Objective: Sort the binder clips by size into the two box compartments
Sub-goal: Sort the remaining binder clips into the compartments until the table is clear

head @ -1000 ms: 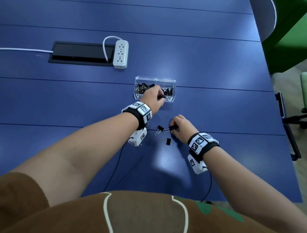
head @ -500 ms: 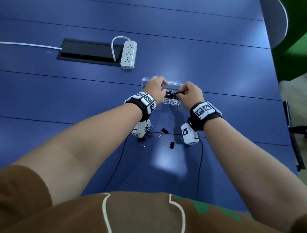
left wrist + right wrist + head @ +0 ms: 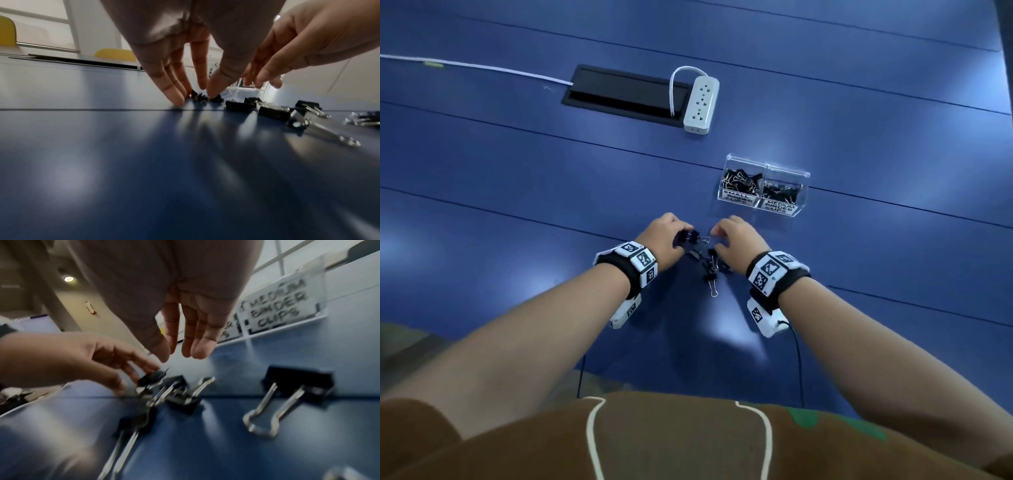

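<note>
A clear two-compartment box (image 3: 766, 165) stands on the blue table; its left side is labelled small binder clips (image 3: 739, 181), its right side medium binder clips (image 3: 780, 190), and both hold black clips. Several loose black clips (image 3: 709, 265) lie nearer me, between my hands. My left hand (image 3: 686, 236) reaches down and pinches a small black clip (image 3: 151, 378) between thumb and fingers. My right hand (image 3: 180, 353) hovers just above the pile with straight fingers and holds nothing. A larger clip (image 3: 298, 382) lies to its right, close to the box front.
A white power strip (image 3: 701, 104) and a black cable hatch (image 3: 619, 92) lie at the far side, with a white cord (image 3: 482, 70) running left. Black wrist-camera cables (image 3: 798, 359) trail toward me. Yellow chairs (image 3: 115, 54) stand beyond the table.
Both hands have come back from the box to the loose clips nearer me. The left hand now pinches a clip, and the right hand's fingers have straightened.
</note>
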A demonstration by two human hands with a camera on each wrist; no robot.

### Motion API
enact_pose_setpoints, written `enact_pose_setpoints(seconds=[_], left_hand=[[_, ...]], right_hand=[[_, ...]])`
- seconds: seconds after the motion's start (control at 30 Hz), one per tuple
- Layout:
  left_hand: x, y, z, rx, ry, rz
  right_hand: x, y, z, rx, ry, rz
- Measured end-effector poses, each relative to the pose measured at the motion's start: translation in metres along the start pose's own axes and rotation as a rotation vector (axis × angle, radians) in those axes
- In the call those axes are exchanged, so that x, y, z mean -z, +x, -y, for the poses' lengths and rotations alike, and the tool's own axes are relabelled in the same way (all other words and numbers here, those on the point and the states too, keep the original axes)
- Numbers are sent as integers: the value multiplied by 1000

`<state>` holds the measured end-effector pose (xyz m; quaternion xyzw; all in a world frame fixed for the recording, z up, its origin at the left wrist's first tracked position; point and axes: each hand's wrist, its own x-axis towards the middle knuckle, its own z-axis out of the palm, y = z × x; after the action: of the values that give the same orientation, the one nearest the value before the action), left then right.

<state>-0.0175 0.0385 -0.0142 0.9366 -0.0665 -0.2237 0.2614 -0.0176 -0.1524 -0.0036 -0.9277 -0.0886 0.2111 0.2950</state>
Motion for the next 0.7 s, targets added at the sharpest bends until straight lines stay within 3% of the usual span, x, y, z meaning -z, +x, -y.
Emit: enact_pose_setpoints(seconds=[0.3, 0.57, 0.7], left_hand=[[-7, 3, -3, 9, 82, -47], [0, -2, -1, 27, -120, -100], [2, -2, -5, -27, -166, -51]], right_hand=[[-26, -2, 12, -160, -69, 24], [-14, -4, -3, -241, 72, -59], [-6, -3, -10, -277, 103, -82]])
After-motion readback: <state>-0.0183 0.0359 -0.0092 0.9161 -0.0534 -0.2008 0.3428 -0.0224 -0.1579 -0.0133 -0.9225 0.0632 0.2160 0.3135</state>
